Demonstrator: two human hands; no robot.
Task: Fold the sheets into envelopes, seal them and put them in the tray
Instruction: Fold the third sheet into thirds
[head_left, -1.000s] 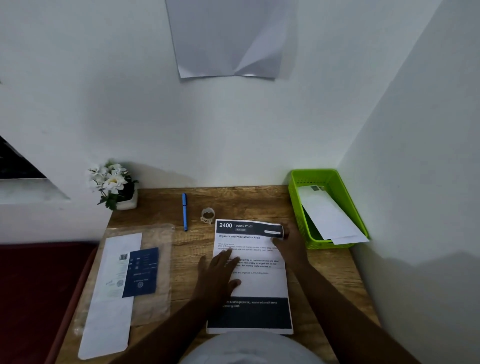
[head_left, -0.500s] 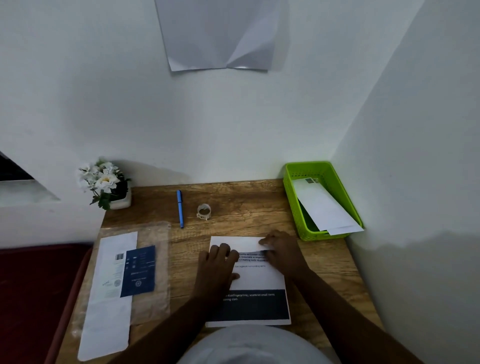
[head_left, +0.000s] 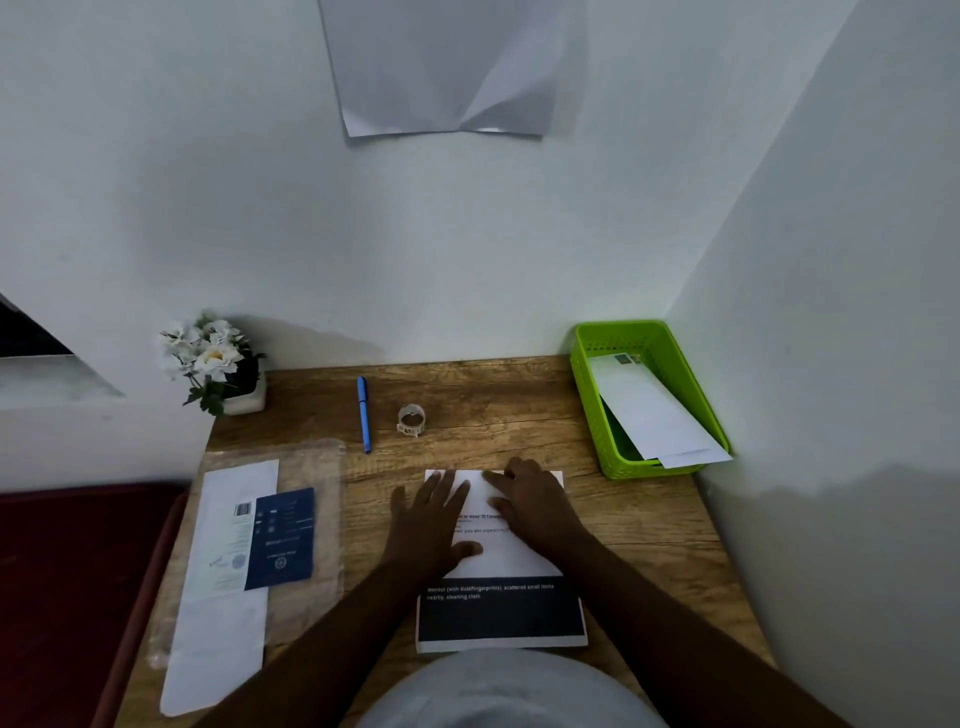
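My left hand (head_left: 431, 525) and right hand (head_left: 535, 514) lie flat, fingers straight, side by side on the printed sheet (head_left: 498, 561), pressing its folded-over white top; a dark band shows nearer me. Right of my right hand, the green perforated plastic tray (head_left: 589, 415) holds white envelopes (head_left: 654, 415). Beyond my fingers on the wood-grain desk (head_left: 639, 530) sit a tape roll (head_left: 412, 420) and a slim blue pen (head_left: 363, 413).

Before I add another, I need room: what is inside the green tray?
The green plastic basket tray holds white envelopes, at least two, ends overhanging its near rim. Anything beneath them is covered.
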